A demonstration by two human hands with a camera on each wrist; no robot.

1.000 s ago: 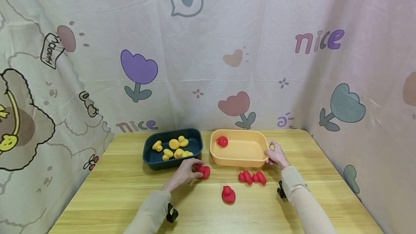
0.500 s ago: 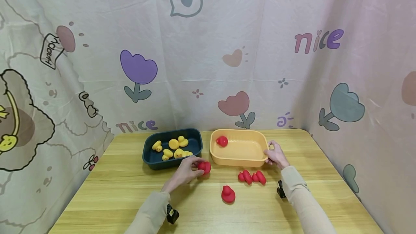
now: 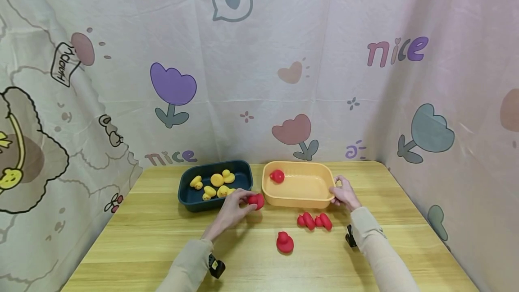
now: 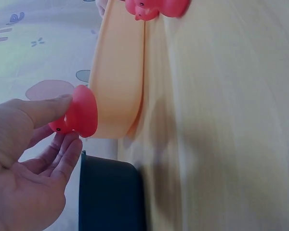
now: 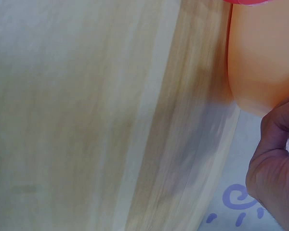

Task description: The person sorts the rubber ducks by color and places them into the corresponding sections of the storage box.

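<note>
My left hand [image 3: 234,210] pinches a red rubber duck [image 3: 257,201] between thumb and fingers. In the left wrist view the duck [image 4: 82,113] is held off the table, close to the yellow tray's side [image 4: 116,72]. At the right end of the yellow tray [image 3: 300,203], my right hand [image 3: 344,193] grips the rim, thumb on the near side. One red duck [image 3: 277,176] lies inside that tray. Two red ducks [image 3: 307,221] [image 3: 323,221] sit on the table in front of it, and another red duck [image 3: 285,243] lies nearer to me.
A dark blue tray [image 3: 187,203] holding several yellow ducks [image 3: 216,180] stands left of the yellow tray, with a narrow gap between them. Both rest near the back of the wooden table [image 3: 134,242]. A printed cloth [image 3: 243,48] hangs behind and at the sides.
My left hand has lifted the red duck off the table and moved it slightly away from me, towards the yellow tray. The right hand stays on the tray's rim.
</note>
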